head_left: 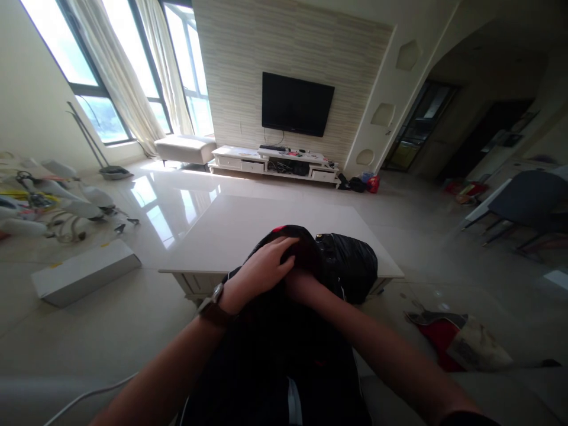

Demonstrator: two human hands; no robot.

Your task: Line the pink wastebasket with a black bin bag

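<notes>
In front of me is a black bag (270,355) with thin white piping and a bit of red at its top edge. It covers my lap and reaches the near side of a white low table (231,225). My left hand (265,266), with a watch on the wrist, grips the rim of its opening, fingers curled over the edge. Through that opening goes my right hand (304,287); its fingers are out of sight inside the dark bag. A shiny black puffy item (350,263) with metal snaps lies on the table just to the right.
A long white box (89,272) is on the floor at left, near a cluttered pile (66,201). Cloth bags (461,340) lie on the floor at right. Across the room stand a TV cabinet (248,164) and a bench (186,149); dark chairs (528,198) are far right.
</notes>
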